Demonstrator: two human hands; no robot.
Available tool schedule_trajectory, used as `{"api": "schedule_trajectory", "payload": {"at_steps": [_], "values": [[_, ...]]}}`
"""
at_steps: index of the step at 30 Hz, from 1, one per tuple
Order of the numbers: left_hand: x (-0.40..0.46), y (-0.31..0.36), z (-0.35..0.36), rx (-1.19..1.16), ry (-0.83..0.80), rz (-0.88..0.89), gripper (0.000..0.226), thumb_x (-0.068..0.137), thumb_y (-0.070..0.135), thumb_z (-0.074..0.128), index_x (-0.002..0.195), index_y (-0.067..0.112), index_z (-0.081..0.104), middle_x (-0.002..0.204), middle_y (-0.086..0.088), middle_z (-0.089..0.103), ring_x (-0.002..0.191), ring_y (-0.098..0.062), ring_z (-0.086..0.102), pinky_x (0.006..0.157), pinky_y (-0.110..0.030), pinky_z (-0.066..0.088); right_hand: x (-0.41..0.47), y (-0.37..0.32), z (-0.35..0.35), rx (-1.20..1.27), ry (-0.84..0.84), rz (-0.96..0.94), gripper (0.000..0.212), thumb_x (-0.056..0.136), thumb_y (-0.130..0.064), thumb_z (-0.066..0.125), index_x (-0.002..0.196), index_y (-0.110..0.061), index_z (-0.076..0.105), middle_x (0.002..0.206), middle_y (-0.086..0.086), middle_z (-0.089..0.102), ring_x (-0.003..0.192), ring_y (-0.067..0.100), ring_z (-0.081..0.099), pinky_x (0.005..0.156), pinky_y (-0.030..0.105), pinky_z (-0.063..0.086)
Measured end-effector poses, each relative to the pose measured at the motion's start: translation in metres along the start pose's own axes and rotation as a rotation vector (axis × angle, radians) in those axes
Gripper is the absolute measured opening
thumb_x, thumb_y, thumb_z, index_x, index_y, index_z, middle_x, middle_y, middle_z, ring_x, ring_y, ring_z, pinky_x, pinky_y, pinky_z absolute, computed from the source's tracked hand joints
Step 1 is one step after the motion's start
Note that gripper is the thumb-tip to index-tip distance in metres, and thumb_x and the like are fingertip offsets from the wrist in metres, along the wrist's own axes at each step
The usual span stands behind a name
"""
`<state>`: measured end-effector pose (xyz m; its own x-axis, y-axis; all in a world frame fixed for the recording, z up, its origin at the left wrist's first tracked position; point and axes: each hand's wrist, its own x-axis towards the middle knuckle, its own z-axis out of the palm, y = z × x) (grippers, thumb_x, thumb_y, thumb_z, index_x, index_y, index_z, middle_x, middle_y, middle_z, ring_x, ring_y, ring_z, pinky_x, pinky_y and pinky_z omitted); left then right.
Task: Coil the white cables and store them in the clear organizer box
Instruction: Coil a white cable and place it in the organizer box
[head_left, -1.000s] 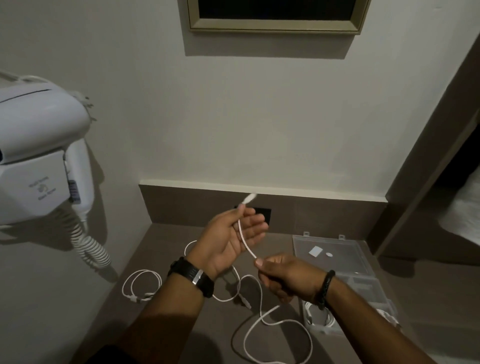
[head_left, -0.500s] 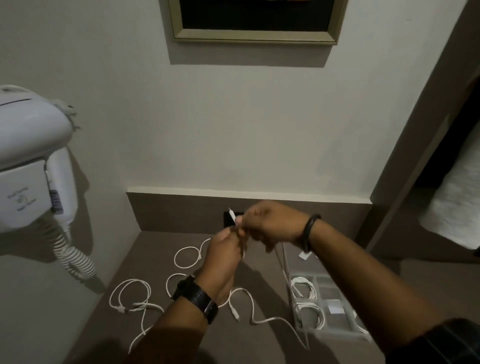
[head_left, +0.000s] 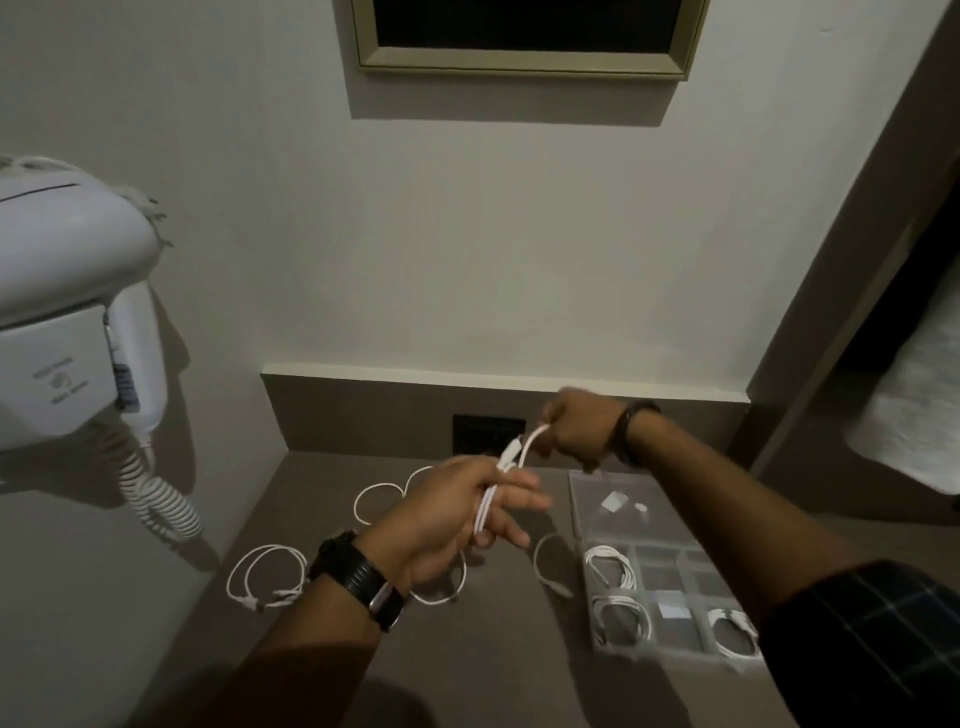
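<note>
A white cable (head_left: 514, 454) runs between both hands above the brown counter. My left hand (head_left: 457, 514) grips folded strands of it against the palm, its plug end sticking up. My right hand (head_left: 576, 428) pinches the cable's loop farther back, near the wall. The clear organizer box (head_left: 670, 574) lies open at the right, with three coiled white cables (head_left: 610, 566) in its compartments. More loose white cables (head_left: 267, 574) lie on the counter, one at the left and one (head_left: 379, 499) behind my left hand.
A white wall-mounted hair dryer (head_left: 67, 322) with a spiral cord hangs at the left. A dark socket plate (head_left: 485, 431) sits in the backsplash. A framed picture (head_left: 524, 47) hangs above. A white towel (head_left: 914, 410) hangs at the right.
My right hand has swung up and back toward the wall, drawing the cable into a loop. My left hand now holds doubled strands. The trailing cable has lifted off the counter.
</note>
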<state>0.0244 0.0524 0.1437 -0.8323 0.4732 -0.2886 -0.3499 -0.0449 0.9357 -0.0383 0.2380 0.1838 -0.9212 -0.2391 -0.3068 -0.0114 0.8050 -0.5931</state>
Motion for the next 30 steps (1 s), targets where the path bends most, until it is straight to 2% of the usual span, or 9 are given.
{"api": "schedule_trajectory", "payload": {"at_steps": [3,7,11,14,16,19,22,24,30], "values": [[0.010,-0.015,0.005,0.004,0.232,0.000,0.028,0.097,0.016,0.037,0.103,0.005,0.062,0.102,-0.010,0.073,0.068,-0.022,0.073,0.047,-0.023,0.038,-0.008,-0.026,-0.021,-0.057,0.073,-0.028,0.027,0.081,-0.031,0.068,0.061,-0.012,0.065,0.051,0.003,0.050,0.042,0.017,0.044,0.040,0.022,0.044],[0.019,-0.006,-0.011,-0.409,0.293,0.055,0.026,0.097,0.015,0.038,0.097,0.006,0.062,0.077,-0.007,0.068,0.066,-0.017,0.064,0.061,-0.028,0.049,-0.038,-0.047,0.022,-0.019,-0.097,-0.266,0.027,0.089,-0.031,0.058,0.075,-0.009,0.064,0.055,-0.001,0.052,0.039,0.009,0.046,0.037,0.021,0.043],[0.017,0.014,-0.021,-0.546,0.155,0.049,0.036,0.097,0.017,0.035,0.117,-0.004,0.057,0.115,-0.021,0.067,0.100,-0.029,0.069,0.077,-0.036,0.058,-0.048,-0.038,0.094,-0.043,-0.209,-0.346,0.028,0.098,-0.028,0.044,0.081,-0.013,0.061,0.060,-0.010,0.051,0.052,0.003,0.047,0.062,0.027,0.045],[0.019,0.021,-0.013,-0.452,0.116,0.041,0.038,0.096,0.016,0.033,0.114,-0.006,0.057,0.111,-0.023,0.069,0.087,-0.026,0.074,0.064,-0.029,0.058,-0.034,-0.022,0.116,-0.020,-0.165,-0.264,0.032,0.098,-0.032,0.042,0.085,-0.012,0.064,0.061,-0.010,0.052,0.055,0.002,0.048,0.060,0.018,0.040],[0.020,0.021,-0.006,-0.351,0.069,0.039,0.038,0.095,0.017,0.031,0.111,-0.005,0.058,0.105,-0.021,0.073,0.068,-0.021,0.072,0.052,-0.025,0.049,-0.022,-0.005,0.112,-0.039,-0.163,-0.200,0.033,0.098,-0.030,0.044,0.095,-0.006,0.066,0.069,-0.001,0.059,0.063,0.013,0.055,0.065,0.024,0.044],[0.018,0.013,-0.005,-0.183,0.001,0.034,0.039,0.093,0.018,0.031,0.107,-0.004,0.061,0.103,-0.021,0.073,0.056,-0.019,0.067,0.046,-0.024,0.039,-0.002,0.020,0.080,-0.139,-0.134,-0.116,0.024,0.094,-0.016,0.050,0.110,-0.004,0.064,0.107,0.018,0.067,0.093,0.032,0.062,0.083,0.035,0.049],[0.015,0.001,-0.009,-0.040,-0.053,-0.024,0.041,0.093,0.018,0.032,0.104,-0.004,0.065,0.103,-0.022,0.073,0.072,-0.026,0.073,0.048,-0.025,0.040,0.008,0.021,0.035,-0.114,-0.028,-0.034,0.023,0.090,-0.025,0.057,0.074,-0.013,0.068,0.071,0.010,0.066,0.054,0.020,0.052,0.053,0.027,0.044],[0.017,-0.006,-0.008,0.028,0.053,-0.049,0.038,0.093,0.016,0.033,0.104,-0.004,0.064,0.102,-0.021,0.073,0.083,-0.028,0.074,0.051,-0.025,0.044,0.012,0.009,0.010,-0.060,0.045,-0.010,0.033,0.087,-0.035,0.061,0.060,-0.016,0.064,0.052,0.002,0.055,0.041,0.015,0.042,0.042,0.021,0.037],[0.029,0.009,-0.003,-0.156,0.443,0.168,0.024,0.092,0.010,0.044,0.084,0.010,0.066,0.075,-0.006,0.069,0.068,-0.019,0.063,0.058,-0.028,0.050,-0.014,-0.036,0.023,0.113,0.033,-0.239,0.035,0.093,-0.029,0.050,0.062,-0.016,0.059,0.040,-0.006,0.049,0.031,0.005,0.039,0.036,0.016,0.032]]}}
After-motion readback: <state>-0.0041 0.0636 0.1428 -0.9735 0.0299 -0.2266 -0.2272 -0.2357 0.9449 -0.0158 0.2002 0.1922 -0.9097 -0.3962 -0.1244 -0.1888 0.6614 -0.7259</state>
